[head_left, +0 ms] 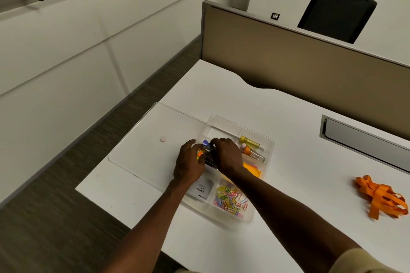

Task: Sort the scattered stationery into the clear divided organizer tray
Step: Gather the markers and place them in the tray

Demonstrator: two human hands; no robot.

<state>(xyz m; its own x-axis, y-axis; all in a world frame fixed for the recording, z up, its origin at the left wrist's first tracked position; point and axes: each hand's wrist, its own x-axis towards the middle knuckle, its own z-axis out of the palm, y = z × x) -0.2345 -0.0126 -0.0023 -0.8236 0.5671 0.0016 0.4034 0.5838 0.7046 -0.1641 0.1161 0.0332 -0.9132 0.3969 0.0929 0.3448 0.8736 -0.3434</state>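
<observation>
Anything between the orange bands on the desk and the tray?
Nothing visible. The orange bands lie loose on the bare white desk, apart from the tray to their left, with only open desktop between. Both hands, left and right, are busy over the tray.

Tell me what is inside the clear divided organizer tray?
Coloured paper clips, a white box, yellow and orange tubes, orange paper. Both hands cover most of the pens they hold.

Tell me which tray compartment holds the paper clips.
The near right compartment of the organizer tray, closest to the person: the mixed-colour paper clips are piled there, next to the white box in the near left one.
</observation>
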